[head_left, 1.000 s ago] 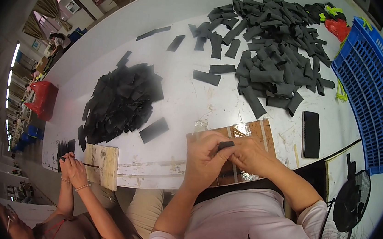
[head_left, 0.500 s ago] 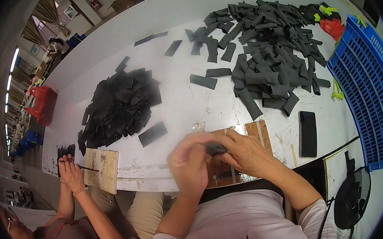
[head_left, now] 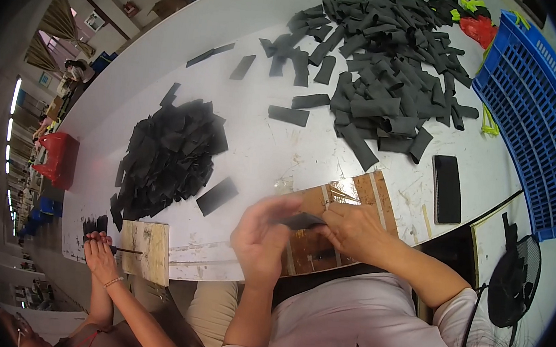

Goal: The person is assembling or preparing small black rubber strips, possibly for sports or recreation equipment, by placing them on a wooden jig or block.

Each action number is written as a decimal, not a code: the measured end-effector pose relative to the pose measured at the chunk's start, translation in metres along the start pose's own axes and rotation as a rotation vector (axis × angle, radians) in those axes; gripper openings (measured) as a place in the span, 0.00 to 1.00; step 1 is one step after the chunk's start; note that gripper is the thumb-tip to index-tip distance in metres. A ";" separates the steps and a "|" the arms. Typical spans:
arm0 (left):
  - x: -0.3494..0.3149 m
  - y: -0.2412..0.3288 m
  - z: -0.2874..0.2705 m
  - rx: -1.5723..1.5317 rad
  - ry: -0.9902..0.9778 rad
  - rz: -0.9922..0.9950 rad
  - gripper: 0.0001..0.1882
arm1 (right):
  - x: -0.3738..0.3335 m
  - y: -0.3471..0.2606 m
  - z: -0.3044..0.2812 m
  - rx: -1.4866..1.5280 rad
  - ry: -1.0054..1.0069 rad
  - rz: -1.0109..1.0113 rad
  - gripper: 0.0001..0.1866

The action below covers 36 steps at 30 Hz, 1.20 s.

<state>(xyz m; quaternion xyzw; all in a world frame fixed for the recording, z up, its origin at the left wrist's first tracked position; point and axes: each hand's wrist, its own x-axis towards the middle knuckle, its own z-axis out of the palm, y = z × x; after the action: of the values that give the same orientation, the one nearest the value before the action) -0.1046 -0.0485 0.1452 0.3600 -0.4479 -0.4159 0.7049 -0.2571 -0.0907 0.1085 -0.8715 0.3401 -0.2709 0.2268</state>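
A small dark grey fabric piece (head_left: 303, 221) stretches between my two hands, above a brown board with pale strips (head_left: 382, 203). The fingertips of my right hand (head_left: 360, 235) pinch its right end. My left hand (head_left: 261, 239) curves around its left end, fingers above and thumb below; part of that grip is hidden. To the left lies a heap of flat black pieces (head_left: 172, 157), with one single flat piece (head_left: 217, 196) beside it. Farther off spreads a large pile of rolled dark grey fabric tubes (head_left: 393, 84).
A black phone (head_left: 447, 190) lies right of the board. A blue plastic basket (head_left: 530, 124) stands at the right edge, near a black mesh fan (head_left: 514, 283). On my left, another person's hands (head_left: 101, 257) work beside a wooden block (head_left: 145, 249). A red bag (head_left: 58, 159) hangs beyond.
My left hand has drawn slightly left, away from my right hand, and more of the grey fabric piece shows between them. The whole view has shifted a little.
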 end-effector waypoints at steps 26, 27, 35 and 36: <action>0.001 -0.004 0.013 0.077 0.099 0.003 0.04 | 0.011 -0.015 -0.003 0.078 0.123 -0.060 0.05; 0.000 -0.005 0.014 0.082 0.119 0.008 0.04 | 0.006 -0.009 0.004 0.088 0.086 -0.015 0.06; 0.004 0.004 0.016 0.041 0.044 0.004 0.04 | -0.027 -0.005 0.007 0.462 0.079 0.308 0.09; 0.006 0.004 0.016 -0.039 0.032 -0.012 0.05 | -0.022 -0.010 0.002 0.500 0.122 0.254 0.12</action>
<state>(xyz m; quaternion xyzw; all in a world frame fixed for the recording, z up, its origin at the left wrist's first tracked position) -0.1174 -0.0542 0.1560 0.3556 -0.4262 -0.4229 0.7163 -0.2651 -0.0678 0.1055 -0.7209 0.3824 -0.3677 0.4459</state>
